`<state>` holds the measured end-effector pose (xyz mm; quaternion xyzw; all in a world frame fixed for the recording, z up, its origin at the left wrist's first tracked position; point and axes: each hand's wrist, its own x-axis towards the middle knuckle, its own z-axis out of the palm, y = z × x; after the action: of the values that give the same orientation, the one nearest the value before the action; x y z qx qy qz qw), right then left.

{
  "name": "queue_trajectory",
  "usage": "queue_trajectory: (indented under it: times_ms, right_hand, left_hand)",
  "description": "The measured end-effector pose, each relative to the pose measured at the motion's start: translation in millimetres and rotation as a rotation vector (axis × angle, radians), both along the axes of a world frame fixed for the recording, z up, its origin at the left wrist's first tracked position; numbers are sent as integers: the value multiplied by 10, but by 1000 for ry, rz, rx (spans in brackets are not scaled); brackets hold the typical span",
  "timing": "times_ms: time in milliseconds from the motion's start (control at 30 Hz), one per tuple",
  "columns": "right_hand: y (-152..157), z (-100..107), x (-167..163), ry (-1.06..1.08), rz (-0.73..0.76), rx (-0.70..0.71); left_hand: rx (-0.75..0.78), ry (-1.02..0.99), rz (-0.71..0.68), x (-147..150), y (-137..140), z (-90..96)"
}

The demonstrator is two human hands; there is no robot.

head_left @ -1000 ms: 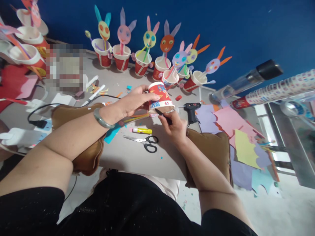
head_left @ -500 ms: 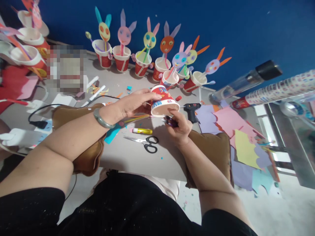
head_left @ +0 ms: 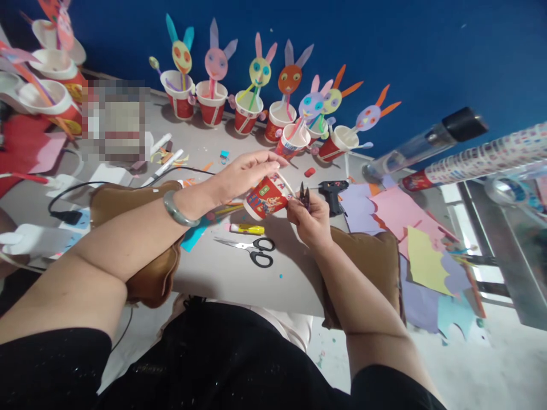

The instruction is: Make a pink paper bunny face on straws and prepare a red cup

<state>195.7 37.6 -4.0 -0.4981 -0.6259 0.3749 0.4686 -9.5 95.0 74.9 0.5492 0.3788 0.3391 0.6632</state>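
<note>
**Red paper cup held on its side over a craft table**

Red and printed, the paper cup (head_left: pixel 265 198) lies tipped in the left hand (head_left: pixel 239 179), whose fingers close over its upper wall; its rim points toward the right hand (head_left: pixel 311 219). That hand is pinched shut on a small dark tool (head_left: pixel 305 196) — too small to identify — held just beside the cup's rim. Both forearms rest on brown cushions (head_left: pixel 141 239) at the near edge of the grey table (head_left: pixel 231 273); a green bangle (head_left: pixel 177 209) circles the left wrist.

Below the cup lie a yellow glue stick (head_left: pixel 247 229) and black-handled scissors (head_left: pixel 252 249), close together. A black glue gun (head_left: pixel 332 191) sits just right of the hands, with loose sheets of coloured paper (head_left: pixel 397 222) beyond it. Along the blue wall (head_left: pixel 427 51) stands a row of cups with paper bunny faces on sticks (head_left: pixel 256 91) — well apart from the held cup.
</note>
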Motion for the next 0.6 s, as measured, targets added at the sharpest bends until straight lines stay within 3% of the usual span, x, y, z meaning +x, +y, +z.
queue_trajectory:
  times_ms: [100, 233, 433, 600]
  right_hand:
    - [9, 10, -18, 203, 71, -143]
    - [-4, 27, -28, 235, 77, -165]
    - [-15, 38, -19, 234, 56, -164]
    - [-27, 49, -35, 233, 40, -144]
  left_hand:
    - [161, 5, -73, -26, 1, -34]
    - [266, 63, -246, -87, 21, -87]
    - [146, 123, -454, -143, 49, -74]
    - [101, 117, -398, -127, 54, -58]
